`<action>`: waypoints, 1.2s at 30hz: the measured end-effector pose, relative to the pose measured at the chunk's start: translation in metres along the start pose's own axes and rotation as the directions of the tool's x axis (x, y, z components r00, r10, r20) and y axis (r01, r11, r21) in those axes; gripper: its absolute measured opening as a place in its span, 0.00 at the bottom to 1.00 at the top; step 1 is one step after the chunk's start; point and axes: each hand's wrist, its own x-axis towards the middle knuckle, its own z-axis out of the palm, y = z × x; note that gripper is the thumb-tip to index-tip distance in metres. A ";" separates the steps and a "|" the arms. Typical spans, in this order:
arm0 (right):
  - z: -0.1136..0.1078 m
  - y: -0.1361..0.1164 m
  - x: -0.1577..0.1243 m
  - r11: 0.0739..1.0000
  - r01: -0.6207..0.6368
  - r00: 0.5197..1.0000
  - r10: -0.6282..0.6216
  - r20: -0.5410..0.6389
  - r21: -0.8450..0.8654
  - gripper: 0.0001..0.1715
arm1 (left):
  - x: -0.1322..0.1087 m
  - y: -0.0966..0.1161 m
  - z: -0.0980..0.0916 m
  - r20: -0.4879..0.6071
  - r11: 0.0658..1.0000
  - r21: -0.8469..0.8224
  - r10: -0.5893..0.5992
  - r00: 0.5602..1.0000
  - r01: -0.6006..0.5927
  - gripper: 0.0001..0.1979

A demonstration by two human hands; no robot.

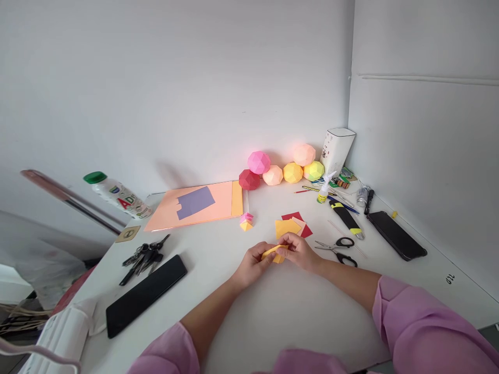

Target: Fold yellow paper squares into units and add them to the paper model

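A folded piece of yellow-orange paper (279, 257) is pinched between both my hands, low over the white table. My left hand (254, 264) grips its left side with thumb and fingers. On the other side my right hand (299, 251) holds it, fingers bent over the top edge. Just beyond my hands lie flat yellow paper (287, 227) and red paper (307, 231), partly overlapping. A small stack of folded pink and yellow paper pieces (246, 222) sits farther left. Black-handled scissors (338, 249) lie open to the right of my right hand.
Several faceted paper balls (293, 173) rest against the wall. A glue bottle (322, 194), a utility knife (346, 220) and a black phone (396, 236) lie right. Coloured sheets (167, 208), a white bottle (120, 197), keys (145, 257) and a long black object (146, 296) occupy the left.
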 end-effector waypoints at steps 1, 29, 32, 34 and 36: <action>0.000 0.000 0.000 1.000 -0.004 1.000 0.004 0.007 0.007 0.16 | 0.000 0.000 0.000 -0.002 1.000 0.008 0.006 1.000 -0.006 0.14; -0.001 -0.005 0.001 0.998 0.046 0.999 -0.045 0.022 -0.050 0.14 | -0.001 -0.001 0.001 -0.005 1.000 -0.030 0.007 1.000 -0.007 0.15; -0.001 -0.005 0.000 0.998 0.041 0.999 -0.041 0.015 -0.046 0.13 | -0.001 -0.003 0.001 -0.020 0.999 0.017 0.032 0.999 -0.032 0.15; -0.001 -0.004 0.000 0.999 0.026 1.000 -0.026 -0.001 -0.037 0.13 | -0.001 -0.004 0.000 -0.023 0.998 0.042 0.040 0.999 -0.039 0.15; -0.001 -0.004 0.000 0.999 0.017 1.000 -0.017 -0.007 -0.029 0.13 | -0.001 -0.005 0.000 -0.022 0.998 0.054 0.044 0.999 -0.042 0.15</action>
